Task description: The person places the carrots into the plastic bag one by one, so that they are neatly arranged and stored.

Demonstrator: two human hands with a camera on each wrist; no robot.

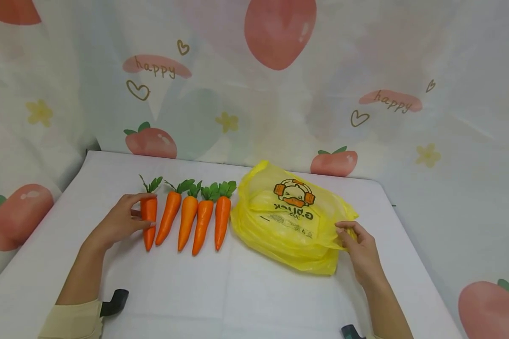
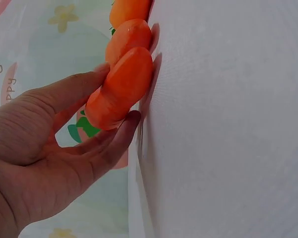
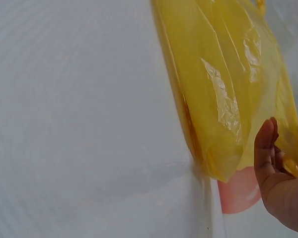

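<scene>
Leftmost in a row of orange carrots with green leafy tops is a carrot [image 1: 150,209], pinched between the thumb and fingers of my left hand [image 1: 120,221]. In the left wrist view that carrot [image 2: 126,79] points its tip toward the camera, close to the white surface. Several other carrots [image 1: 188,214] lie side by side just right of it. A yellow plastic bag [image 1: 275,235] with a printed duck lies to the right of the row. My right hand [image 1: 362,249] pinches the bag's right edge; the right wrist view shows the thin film [image 3: 288,134] between thumb and fingers.
All of this lies on a table with a white cover [image 1: 174,292]. Behind and beside it hangs a patterned curtain [image 1: 246,108] with fruit, hearts and lettering. A dark wrist device [image 1: 115,302] sits by the left sleeve.
</scene>
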